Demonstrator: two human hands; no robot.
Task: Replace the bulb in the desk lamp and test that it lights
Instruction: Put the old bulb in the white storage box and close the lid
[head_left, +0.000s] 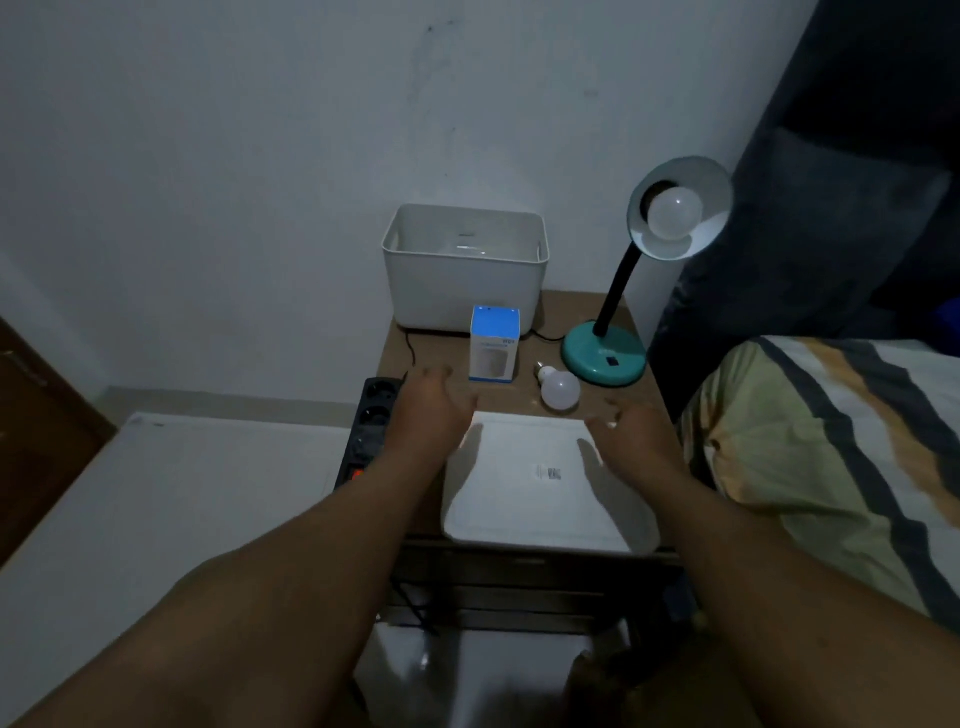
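Note:
A teal desk lamp (605, 358) stands at the back right of a small brown table (530, 402); its shade faces me with a white bulb (675, 213) screwed in, unlit. A second white bulb (558, 388) lies loose on the table in front of the lamp base. A blue and white bulb box (494, 344) stands upright to its left. My left hand (431, 410) hovers open left of the box, holding nothing. My right hand (631, 431) hovers open just right of the loose bulb, also holding nothing.
A white open bin (465, 270) sits at the back of the table and its white lid (545, 488) lies at the front. A black power strip (369, 426) lies on the left edge. A bed with striped bedding (831, 457) is on the right.

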